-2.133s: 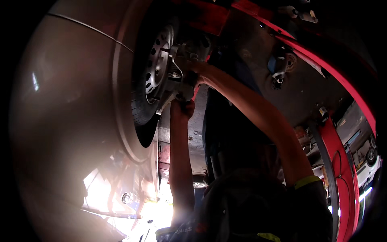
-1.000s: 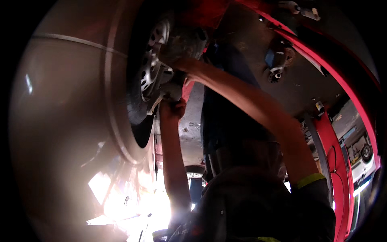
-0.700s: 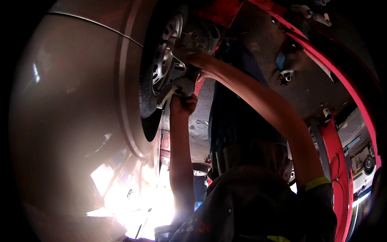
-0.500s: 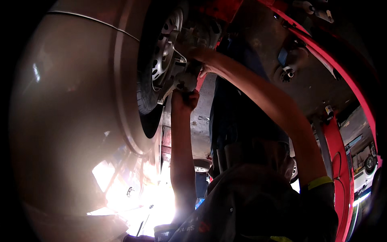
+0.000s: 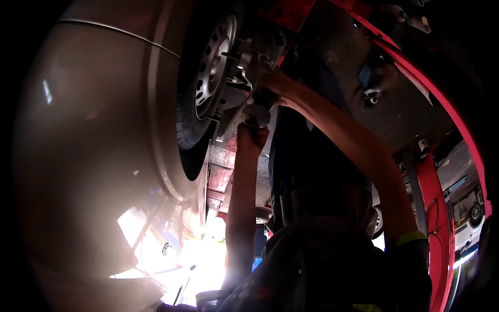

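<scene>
Workshop floor (image 5: 395, 117) occupies the upper right of the frame, dark grey and dimly lit, bounded by a curved red beam (image 5: 474, 138); a red post (image 5: 439, 208) stands at the lower right. From my remote viewing station, I note a glossy grey-beige body panel (image 5: 88, 130) across the left side, with strong white glare at its lower edge. Beside it, at upper centre-left, a black tyre (image 5: 192, 127) surrounds a silver wheel rim (image 5: 214, 67) pierced by a ring of holes. Just right of the rim, at upper centre, I locate the metal assembly (image 5: 256, 115). It is grey, with a dull finish: the lower end is a rounded housing, the upper end carries bent, bracket-like arms, and a dark section lies between them. A flat, pale arm slants from the housing toward the lower left. Contact between assembly and rim cannot be confirmed from this angle. The left hand (image 5: 252, 136) is narrow, fingers curled, holding the housing from below. The right hand (image 5: 270, 83) lies against the assembly's upper right side; shadow covers its fingers, so I cannot tell how far they are closed. A yellow-green band (image 5: 410, 238) edges the right sleeve.
</scene>
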A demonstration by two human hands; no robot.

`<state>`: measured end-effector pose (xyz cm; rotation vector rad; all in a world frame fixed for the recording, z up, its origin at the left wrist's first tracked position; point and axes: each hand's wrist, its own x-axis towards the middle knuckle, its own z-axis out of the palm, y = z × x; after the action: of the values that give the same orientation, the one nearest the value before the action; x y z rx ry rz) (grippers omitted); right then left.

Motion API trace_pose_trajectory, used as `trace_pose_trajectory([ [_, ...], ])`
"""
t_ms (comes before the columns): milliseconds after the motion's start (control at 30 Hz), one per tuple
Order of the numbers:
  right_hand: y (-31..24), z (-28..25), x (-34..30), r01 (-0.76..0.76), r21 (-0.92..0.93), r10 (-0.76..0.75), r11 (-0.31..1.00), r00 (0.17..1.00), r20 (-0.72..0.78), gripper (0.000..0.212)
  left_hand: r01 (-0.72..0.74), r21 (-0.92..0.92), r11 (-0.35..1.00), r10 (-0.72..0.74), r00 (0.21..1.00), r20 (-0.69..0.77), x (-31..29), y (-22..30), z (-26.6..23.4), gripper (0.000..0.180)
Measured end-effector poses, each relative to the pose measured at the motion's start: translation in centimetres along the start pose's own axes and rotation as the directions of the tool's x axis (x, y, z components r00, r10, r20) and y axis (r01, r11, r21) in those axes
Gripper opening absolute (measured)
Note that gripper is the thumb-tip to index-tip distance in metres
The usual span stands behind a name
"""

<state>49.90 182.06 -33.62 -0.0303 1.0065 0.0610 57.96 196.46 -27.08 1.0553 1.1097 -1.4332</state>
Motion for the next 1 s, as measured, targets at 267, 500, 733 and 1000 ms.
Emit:
trace_pose_trajectory([
  [267,0.8,-1.1,-3.4,0.003,0.181,-0.018,0.984,0.997,0.080,0.017,-0.115,0.132,0.985,0.120,0.992,-0.035,0.5,-3.1,-2.1,0.023],
  [500,2.9,-3.0,1.8,-0.117,0.383,0.070,0.916,0.988,0.134,0.023,-0.002,0.008,1.000,0.002,1.000,0.006,2.7,-1.6,-2.4,0.021],
  [733,6.8,-2.8,6.6,-0.007,0.310,0.027,0.951,0.998,-0.060,0.027,-0.059,0.036,0.998,0.062,0.995,-0.081,1.9,-0.5,-2.7,0.021],
  [1000,7.2,-0.1,2.5,0.156,0.226,-0.117,0.962,0.977,-0.177,0.026,-0.037,0.045,0.998,0.035,0.998,0.045,1.9,0.3,-6.9,0.021],
])
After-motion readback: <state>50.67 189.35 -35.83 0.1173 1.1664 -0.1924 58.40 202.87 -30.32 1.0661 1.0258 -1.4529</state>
